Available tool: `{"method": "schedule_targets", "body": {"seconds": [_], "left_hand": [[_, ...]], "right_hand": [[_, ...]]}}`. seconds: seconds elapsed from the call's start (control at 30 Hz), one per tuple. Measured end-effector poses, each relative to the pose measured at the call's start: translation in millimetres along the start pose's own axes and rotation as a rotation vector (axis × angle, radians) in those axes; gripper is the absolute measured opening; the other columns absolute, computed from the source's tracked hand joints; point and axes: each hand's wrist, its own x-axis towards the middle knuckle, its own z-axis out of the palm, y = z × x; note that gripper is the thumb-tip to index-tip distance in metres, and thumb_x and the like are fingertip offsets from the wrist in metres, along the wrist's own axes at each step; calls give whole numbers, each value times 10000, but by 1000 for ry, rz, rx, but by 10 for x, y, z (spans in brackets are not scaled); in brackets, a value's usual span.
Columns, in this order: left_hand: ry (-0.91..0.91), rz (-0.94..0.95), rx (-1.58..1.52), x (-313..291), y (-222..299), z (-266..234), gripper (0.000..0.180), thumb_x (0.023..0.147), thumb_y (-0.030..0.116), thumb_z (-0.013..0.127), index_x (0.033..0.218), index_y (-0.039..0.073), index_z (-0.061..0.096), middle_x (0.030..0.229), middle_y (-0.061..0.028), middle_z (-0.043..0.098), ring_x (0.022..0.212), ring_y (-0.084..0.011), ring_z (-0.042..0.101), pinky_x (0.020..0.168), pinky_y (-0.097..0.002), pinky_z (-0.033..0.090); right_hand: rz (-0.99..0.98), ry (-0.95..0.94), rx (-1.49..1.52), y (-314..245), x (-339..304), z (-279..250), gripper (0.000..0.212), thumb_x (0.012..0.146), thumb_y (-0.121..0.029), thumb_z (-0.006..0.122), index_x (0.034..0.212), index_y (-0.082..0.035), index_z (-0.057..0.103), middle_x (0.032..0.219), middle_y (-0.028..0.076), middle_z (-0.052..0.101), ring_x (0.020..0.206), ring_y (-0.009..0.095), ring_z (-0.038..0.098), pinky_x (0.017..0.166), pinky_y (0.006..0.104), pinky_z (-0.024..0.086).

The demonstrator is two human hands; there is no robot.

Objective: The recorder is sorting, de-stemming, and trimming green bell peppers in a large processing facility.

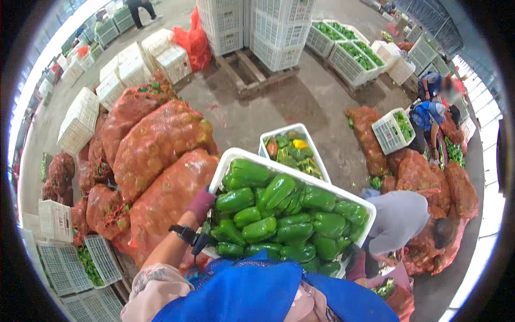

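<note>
In front of my body is a white plastic crate (370,206) filled with glossy green bell peppers (260,228), tilted with its right end lower in view. My left hand (200,206), in a maroon glove, grips the crate's left end; its fingertips are partly hidden behind the rim. A dark band with a small device circles that wrist. At the crate's lower right corner, my right hand (355,263), also gloved, is closed on the crate's end, its fingers mostly hidden. Just beyond stands a smaller white crate (322,170) with mixed, discoloured peppers (292,153).
Bulging red mesh sacks (161,139) fill the left side. A person in a grey shirt (397,217) bends close at my right, by more sacks (418,172). Farther off are stacked white crates (279,32) on a wooden pallet (252,75) and crates of green produce (348,59).
</note>
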Motion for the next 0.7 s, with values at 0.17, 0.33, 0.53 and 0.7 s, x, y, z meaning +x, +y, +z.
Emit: {"method": "schedule_targets", "body": {"seconds": [0.17, 0.33, 0.53, 0.7], "left_hand": [[88, 18, -23, 276, 47, 0, 344, 726, -10, 543, 1067, 20, 585, 879, -55, 618, 761, -162, 577, 658, -299, 480], [-10, 94, 42, 422, 609, 287, 313, 756, 29, 526, 1065, 22, 578, 890, -63, 616, 750, -160, 580, 655, -306, 495], [6, 163, 18, 631, 1102, 400, 297, 788, 61, 509, 1074, 27, 581, 868, -65, 627, 722, -178, 598, 643, -306, 493], [29, 127, 7, 667, 1614, 424, 316, 742, 29, 525, 1053, 34, 577, 878, -67, 616, 755, -172, 590, 673, -310, 485]], "right_hand": [[-50, -34, -2, -319, 459, 153, 190, 833, -213, 523, 798, -40, 594, 649, 42, 555, 588, 138, 520, 529, 278, 405], [-49, -53, 31, -135, 561, 132, 183, 837, -200, 519, 807, -37, 596, 656, 41, 559, 594, 135, 524, 529, 278, 407], [-19, -142, 20, -42, 744, 477, 175, 841, -184, 513, 816, -33, 597, 664, 40, 564, 600, 131, 529, 529, 278, 409], [-51, -203, 19, -90, 957, 884, 169, 844, -171, 509, 825, -30, 599, 671, 39, 568, 606, 128, 532, 529, 278, 411]]}}
